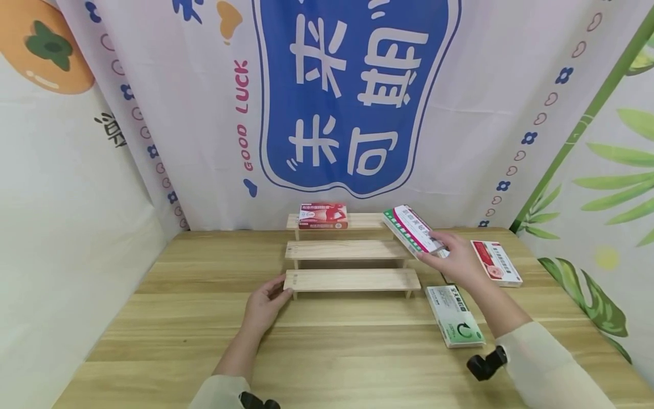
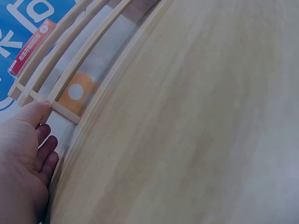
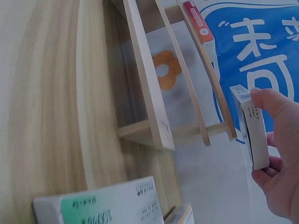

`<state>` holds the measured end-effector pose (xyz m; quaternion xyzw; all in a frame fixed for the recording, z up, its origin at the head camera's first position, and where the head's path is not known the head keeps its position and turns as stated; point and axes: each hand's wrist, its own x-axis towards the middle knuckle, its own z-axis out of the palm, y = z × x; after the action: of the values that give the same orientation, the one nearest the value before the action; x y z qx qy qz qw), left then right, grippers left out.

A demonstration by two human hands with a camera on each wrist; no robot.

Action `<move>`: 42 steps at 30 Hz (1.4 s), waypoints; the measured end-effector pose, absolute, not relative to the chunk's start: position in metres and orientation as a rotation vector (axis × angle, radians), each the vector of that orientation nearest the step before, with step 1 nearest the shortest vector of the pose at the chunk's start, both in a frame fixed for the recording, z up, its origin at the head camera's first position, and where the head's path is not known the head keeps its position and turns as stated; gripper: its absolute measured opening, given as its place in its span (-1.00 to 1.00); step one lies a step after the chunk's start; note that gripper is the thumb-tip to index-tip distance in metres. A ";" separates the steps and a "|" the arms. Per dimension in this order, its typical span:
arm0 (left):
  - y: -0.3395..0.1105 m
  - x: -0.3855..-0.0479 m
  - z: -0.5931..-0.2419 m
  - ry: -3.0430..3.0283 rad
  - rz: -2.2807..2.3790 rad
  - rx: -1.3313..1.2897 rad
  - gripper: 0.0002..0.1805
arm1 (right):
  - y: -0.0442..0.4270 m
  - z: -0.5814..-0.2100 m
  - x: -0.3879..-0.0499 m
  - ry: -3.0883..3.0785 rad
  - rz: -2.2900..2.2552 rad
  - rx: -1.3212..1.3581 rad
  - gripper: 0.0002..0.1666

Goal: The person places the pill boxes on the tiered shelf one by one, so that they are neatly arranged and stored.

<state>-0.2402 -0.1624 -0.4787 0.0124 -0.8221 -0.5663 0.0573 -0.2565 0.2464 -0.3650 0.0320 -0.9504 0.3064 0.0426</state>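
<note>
Fingers of the right hand [image 1: 455,259], centre-right, pinch a striped medicine box [image 1: 410,228]; the left hand [image 1: 263,307] (lower centre) seems to grip a tiered wooden stand [image 1: 352,279], steadying it.

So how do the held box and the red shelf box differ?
The held box is white with green and magenta bands; the shelf box is mostly red. The right hand grips the held box; the shelf box lies on the top tier. Both are printed cartons.
</note>
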 end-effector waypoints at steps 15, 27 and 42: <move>-0.162 -0.240 -0.480 -2.497 -1.696 0.030 -0.48 | 0.211 -0.362 -0.289 -2.932 1.046 0.214 -0.07; -0.162 -0.240 -0.480 -2.497 -1.700 0.026 -0.48 | 0.220 -0.362 -0.297 -2.888 1.044 0.202 -0.09; -0.162 -0.239 -0.479 -2.490 -1.709 0.027 -0.49 | 0.219 -0.368 -0.313 -2.809 1.213 0.132 -0.33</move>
<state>-0.2393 -0.1622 -0.4793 0.0089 -0.8230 -0.5648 0.0607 -0.3130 0.2186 -0.3681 0.0431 -0.9165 0.3958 0.0396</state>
